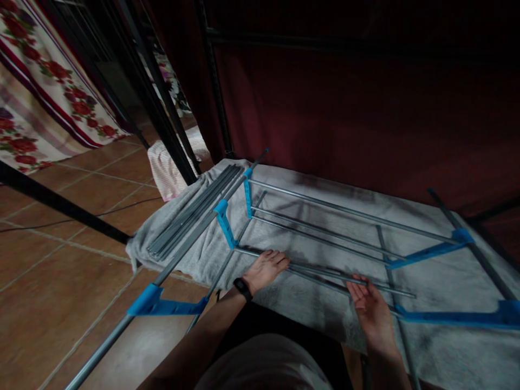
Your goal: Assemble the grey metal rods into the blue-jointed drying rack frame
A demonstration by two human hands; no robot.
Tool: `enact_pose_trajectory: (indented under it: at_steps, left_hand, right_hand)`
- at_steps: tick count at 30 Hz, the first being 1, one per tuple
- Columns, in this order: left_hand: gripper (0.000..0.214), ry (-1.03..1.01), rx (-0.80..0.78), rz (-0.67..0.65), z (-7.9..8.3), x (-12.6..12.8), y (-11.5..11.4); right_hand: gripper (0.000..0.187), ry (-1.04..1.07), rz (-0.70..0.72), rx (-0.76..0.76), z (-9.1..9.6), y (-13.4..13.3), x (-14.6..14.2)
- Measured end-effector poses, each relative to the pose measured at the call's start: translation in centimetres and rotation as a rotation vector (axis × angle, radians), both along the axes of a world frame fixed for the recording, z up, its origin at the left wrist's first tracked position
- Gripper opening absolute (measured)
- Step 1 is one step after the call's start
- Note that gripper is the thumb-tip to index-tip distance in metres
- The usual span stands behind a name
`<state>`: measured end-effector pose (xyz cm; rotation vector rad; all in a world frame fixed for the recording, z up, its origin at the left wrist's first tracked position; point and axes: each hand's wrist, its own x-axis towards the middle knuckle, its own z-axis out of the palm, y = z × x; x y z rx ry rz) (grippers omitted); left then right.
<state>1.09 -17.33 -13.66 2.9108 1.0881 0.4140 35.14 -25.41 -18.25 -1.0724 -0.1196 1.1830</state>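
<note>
A partly assembled rack of grey metal tubes and blue plastic brackets lies before me on a grey blanket. Near its front side my left hand is closed, palm down, over a loose metal tube. My right hand, palm turned up, has its fingers curled against the same tube farther right; the tube's free end sticks out past them. Just below runs the rack's front crossbar. A blue bracket joins tubes left of my left hand, and another blue bracket sits right of my right hand.
The grey blanket covers the surface under the rack. A bundle of grey tubes lies at its left end. Behind hangs a dark red cloth. Black metal posts stand left, over a tiled floor.
</note>
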Motion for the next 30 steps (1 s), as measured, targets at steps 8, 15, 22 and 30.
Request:
enact_pose_trajectory:
  at_steps: [8,15,22,30]
  left_hand:
    - [0.025,0.055,-0.037,-0.013,-0.2,1.0,0.7]
    - [0.033,0.077,-0.075,0.017,0.0,1.7,1.6]
    - [0.025,0.075,-0.071,0.03,-0.6,2.3,2.3]
    - [0.014,0.05,-0.107,0.062,0.2,2.3,3.6]
  right_hand:
    - [0.008,0.089,-0.08,-0.025,-0.5,1.3,1.3]
    - [0.009,0.165,-0.106,-0.006,0.0,1.6,1.4]
    - [0.01,0.148,-0.116,-0.028,0.4,1.9,1.3]
    - [0.018,0.162,-0.052,-0.033,0.5,2.7,1.2]
